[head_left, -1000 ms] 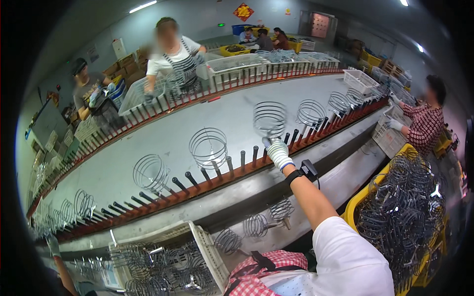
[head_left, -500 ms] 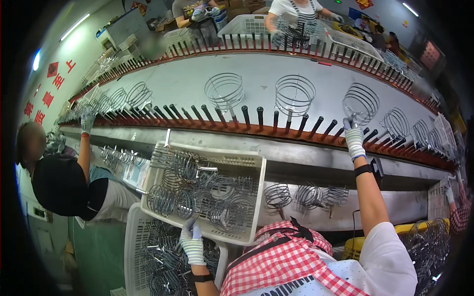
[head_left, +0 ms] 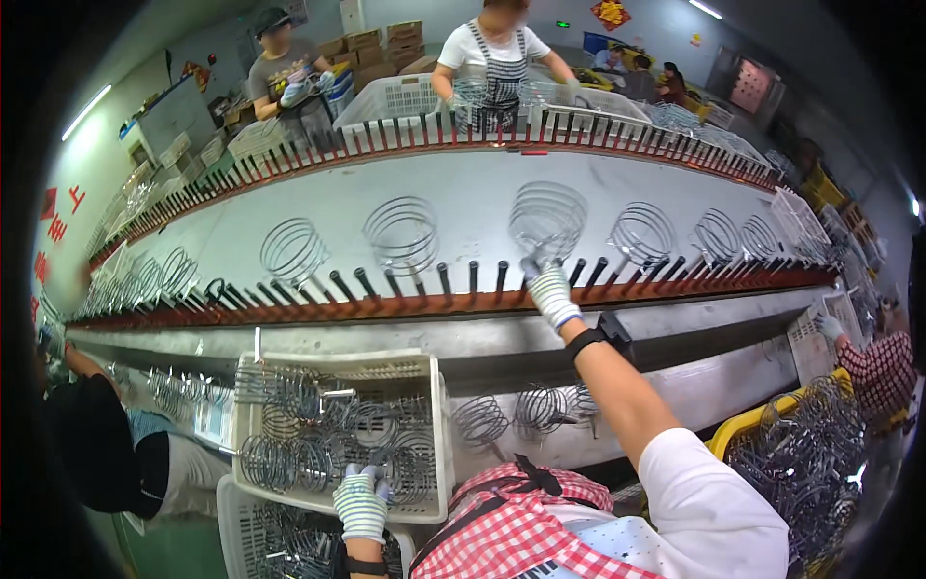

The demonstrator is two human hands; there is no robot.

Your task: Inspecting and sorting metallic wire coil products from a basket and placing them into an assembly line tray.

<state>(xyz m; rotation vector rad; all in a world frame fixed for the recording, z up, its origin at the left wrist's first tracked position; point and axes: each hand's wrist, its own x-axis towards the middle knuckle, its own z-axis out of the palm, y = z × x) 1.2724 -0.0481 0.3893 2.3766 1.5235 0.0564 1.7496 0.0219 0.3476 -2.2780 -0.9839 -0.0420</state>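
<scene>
Gripping one wire coil by its lower end, the right hand shows in the head view at the near rail, a red strip set with dark pegs too many to count. Its fingers are closed about the coil, which tilts over the worktop just beyond the near rail. Along the near rail, two single coils stand to the left of the held one and three to its right; farther left, a cluster is too crowded to count.

The left hand is on this side of the near rail, at the close edge of one upper white crate full of coils; whether its fingers grasp anything, I cannot tell. One lower white crate and, farther right, one yellow crate also hold tangled coils. Three coils lie on a metal ledge below the near rail, the third partly behind the forearm.

Beyond the near rail, across the worktop, two co-workers stand; one co-worker is at its right end.
</scene>
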